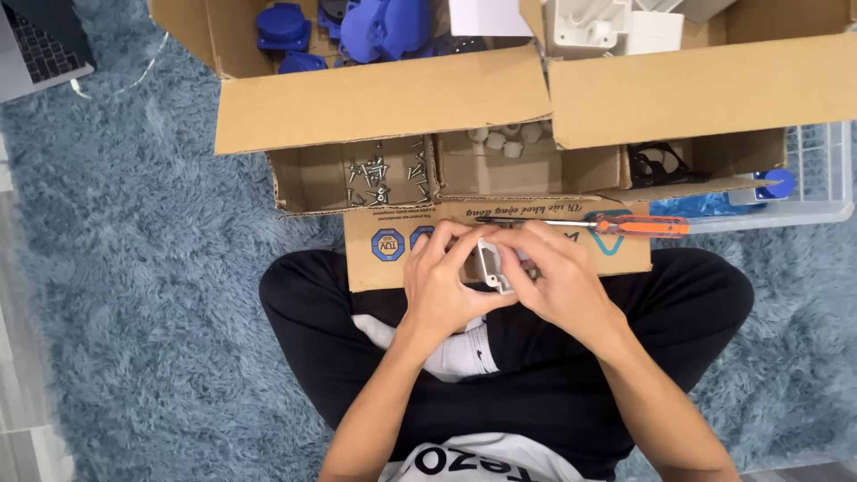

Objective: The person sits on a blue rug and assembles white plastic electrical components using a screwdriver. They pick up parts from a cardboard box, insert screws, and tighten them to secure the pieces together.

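ahead: cardboard box (464,174) – screwdriver (625,224) block | sides: rug (134,295) free

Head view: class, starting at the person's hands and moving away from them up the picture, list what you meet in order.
Left hand and right hand around a small white part → orange-handled screwdriver on the cardboard flap → compartment of loose screws → blue plastic parts in the far box.

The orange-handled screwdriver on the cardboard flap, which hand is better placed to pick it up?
Probably the right hand. The screwdriver lies on the cardboard flap just beyond it, orange handle pointing to the right side. The left hand is farther off and cradles the small white part, which both hands' fingers now grip.
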